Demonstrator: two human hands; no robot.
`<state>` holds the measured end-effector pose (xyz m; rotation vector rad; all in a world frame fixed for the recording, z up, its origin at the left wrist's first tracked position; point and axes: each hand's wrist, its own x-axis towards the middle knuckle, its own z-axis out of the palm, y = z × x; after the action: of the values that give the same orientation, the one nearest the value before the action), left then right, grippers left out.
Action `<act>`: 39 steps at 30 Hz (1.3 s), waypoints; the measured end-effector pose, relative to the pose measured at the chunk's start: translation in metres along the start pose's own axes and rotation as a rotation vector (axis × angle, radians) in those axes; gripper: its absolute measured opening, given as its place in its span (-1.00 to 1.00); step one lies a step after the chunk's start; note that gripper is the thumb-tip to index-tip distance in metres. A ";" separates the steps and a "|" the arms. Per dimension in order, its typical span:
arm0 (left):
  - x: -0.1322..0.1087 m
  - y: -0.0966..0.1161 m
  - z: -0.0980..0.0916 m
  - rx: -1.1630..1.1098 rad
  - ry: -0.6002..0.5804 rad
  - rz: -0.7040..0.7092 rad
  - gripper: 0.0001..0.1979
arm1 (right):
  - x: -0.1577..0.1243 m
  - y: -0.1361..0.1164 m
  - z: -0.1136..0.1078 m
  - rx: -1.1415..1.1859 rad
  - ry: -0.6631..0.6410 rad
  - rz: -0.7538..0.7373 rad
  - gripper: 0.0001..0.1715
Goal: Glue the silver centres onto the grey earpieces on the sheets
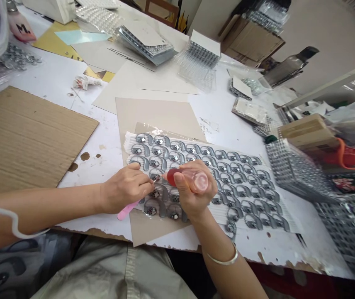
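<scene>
A white sheet (258, 199) covered with rows of grey hook-shaped pieces with shiny round stones lies on the table in front of me. My right hand (194, 193) is closed round a small pinkish squeeze bottle (190, 178) with a red tip, pointed left at the sheet. My left hand (127, 187) pinches a thin pink stick tool (127, 209) whose tip meets the bottle's tip over one grey piece. A silver bangle sits on my right wrist.
A brown corrugated cardboard sheet (25, 137) lies at the left. Beige card sheets (161, 112) lie behind the work. Stacks of clear trays with stones (199, 58) stand at the back, grey gridded trays (295, 170) at the right, cardboard boxes (252, 41) beyond.
</scene>
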<state>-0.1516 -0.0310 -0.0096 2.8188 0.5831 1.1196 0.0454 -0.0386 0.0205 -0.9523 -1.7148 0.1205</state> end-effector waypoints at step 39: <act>0.008 -0.001 -0.006 -0.121 0.028 -0.036 -0.92 | -0.005 0.002 -0.004 -0.010 0.035 0.013 -0.82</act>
<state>-0.1507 -0.0275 -0.0008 2.6839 0.5463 1.1483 0.0503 -0.0422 0.0171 -0.9686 -1.6789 0.1034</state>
